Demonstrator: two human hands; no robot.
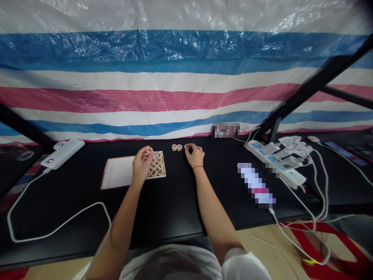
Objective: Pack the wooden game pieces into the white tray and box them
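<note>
A shallow tray [119,173] lies on the black table [163,206], with several round wooden chess pieces [157,166] packed in its right end. My left hand [142,165] hovers over those pieces and pinches one red-marked piece [149,150] at its fingertips. My right hand [194,155] rests on the table further right, fingers curled around another piece [186,146]. Two more pieces [176,147] sit side by side on the table just left of my right hand.
A white power bank [62,153] with a looping cable sits at the left. A power strip [275,163] with plugs and white cables lies at the right. A striped tarp [175,77] hangs behind the table, and black frame bars [314,83] cross at the right.
</note>
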